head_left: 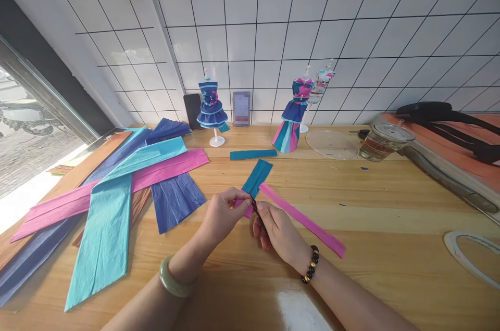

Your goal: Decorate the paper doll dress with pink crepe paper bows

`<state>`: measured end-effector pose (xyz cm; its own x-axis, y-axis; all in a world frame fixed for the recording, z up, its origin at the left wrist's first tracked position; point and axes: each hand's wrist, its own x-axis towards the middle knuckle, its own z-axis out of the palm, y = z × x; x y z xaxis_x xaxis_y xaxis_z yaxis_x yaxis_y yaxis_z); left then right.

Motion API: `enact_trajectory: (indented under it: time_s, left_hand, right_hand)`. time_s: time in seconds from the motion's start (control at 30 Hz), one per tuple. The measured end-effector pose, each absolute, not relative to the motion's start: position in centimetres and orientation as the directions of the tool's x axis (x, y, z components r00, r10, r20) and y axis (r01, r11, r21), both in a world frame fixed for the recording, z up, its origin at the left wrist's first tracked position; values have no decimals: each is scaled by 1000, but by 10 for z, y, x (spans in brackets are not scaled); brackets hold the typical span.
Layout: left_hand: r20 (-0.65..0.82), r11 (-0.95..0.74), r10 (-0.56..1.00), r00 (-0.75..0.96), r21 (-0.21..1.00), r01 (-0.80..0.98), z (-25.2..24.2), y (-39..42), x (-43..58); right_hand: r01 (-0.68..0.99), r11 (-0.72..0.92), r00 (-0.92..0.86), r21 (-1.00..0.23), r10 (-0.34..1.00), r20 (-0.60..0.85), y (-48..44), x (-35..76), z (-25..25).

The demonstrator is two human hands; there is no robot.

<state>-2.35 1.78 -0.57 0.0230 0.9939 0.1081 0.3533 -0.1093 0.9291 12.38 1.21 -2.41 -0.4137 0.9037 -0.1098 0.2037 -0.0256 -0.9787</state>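
My left hand (226, 212) pinches a small pink crepe paper piece (245, 209) between thumb and fingers. Closed around dark scissors (261, 214), my right hand (279, 232) holds their blades up against the pink piece; part of the handles is hidden by my fingers. Just beyond both hands lies a teal crepe paper piece (258, 176). A long pink strip (304, 219) runs from near the scissors toward the lower right. Farther back is a narrow teal strip (253, 154), flat on the wooden table (375, 268).
Crepe paper strips (111, 227) in several colours overlap on the left. Miniature dress forms in paper dresses (212, 107) (295, 112) stand at the back, with two phones (241, 109) against the tiled wall. A clear plate (332, 144), a lidded cup (385, 142) and a tape roll (455, 255) are rightward.
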Motion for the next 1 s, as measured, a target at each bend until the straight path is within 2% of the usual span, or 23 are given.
enact_trajectory:
  time_s: [0.3,0.73,1.0]
  left_hand:
    - [98,-112,993,61,945,308,-4,18,-25]
    - [73,-78,997,27,956,283,-5,20,-24]
    - [71,-76,997,27,942,328,-1,18,-24]
  right_hand:
    - [183,-55,-409,-982,904,-127,12,125,-23]
    - [216,-24,-409,-976,906,-113,11,124,-25]
    - [185,-52,-403,-981,907,-124,13,124,-24]
